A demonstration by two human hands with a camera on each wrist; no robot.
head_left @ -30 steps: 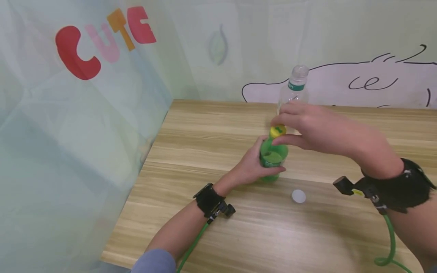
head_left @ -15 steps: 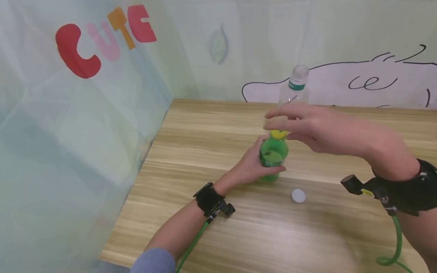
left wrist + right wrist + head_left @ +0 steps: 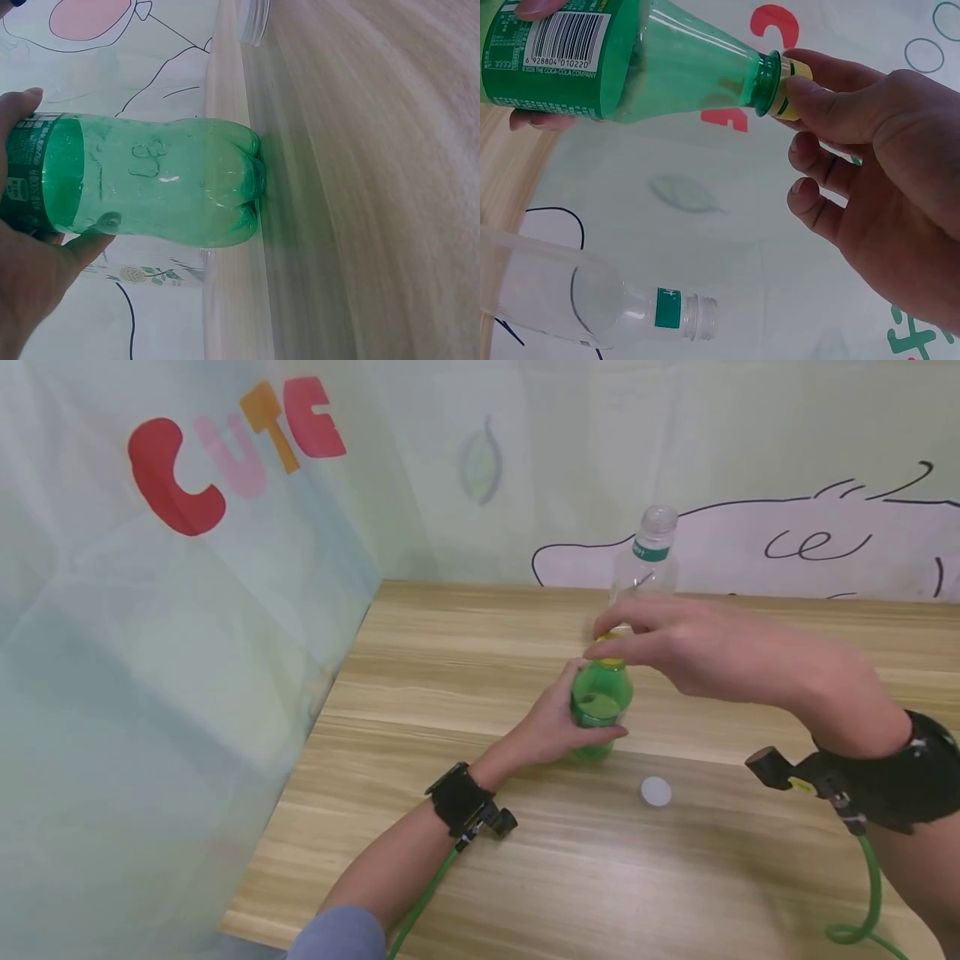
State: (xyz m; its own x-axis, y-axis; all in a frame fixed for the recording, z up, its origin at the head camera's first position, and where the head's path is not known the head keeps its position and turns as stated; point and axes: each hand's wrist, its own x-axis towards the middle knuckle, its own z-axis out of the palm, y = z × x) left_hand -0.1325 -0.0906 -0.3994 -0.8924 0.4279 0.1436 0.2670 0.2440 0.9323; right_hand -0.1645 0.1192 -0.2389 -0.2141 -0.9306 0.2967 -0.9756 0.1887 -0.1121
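L forearm, in black wrist strap (image 3: 453, 797), angles up from the bottom edge; left hand (image 3: 551, 722) wraps the green Coca-Cola Co. bottle (image 3: 602, 693) at its label, thumb along the near side. Btl is approx. upright, mid-table (image 3: 450, 643), yellow cap (image 3: 801, 69) at its mouth; how tight, can't tell. Clear bottle (image 3: 651, 564) stands just behind; white cap (image 3: 656, 792) lies flat on the near side. Right hand (image 3: 705, 647) comes in from the R, wrist bent, back of hand up, thumb + index pinching the yellow cap. Hands apart, both gripping the one btl.

L wrist cam only: lobed base of green btl, handwritten marks, ribbed edge of white cap. R wrist cam only: barcode, maker's small print, thumb pad on yellow cap w/ other fingers curled clear below, threads on clear btl's neck.
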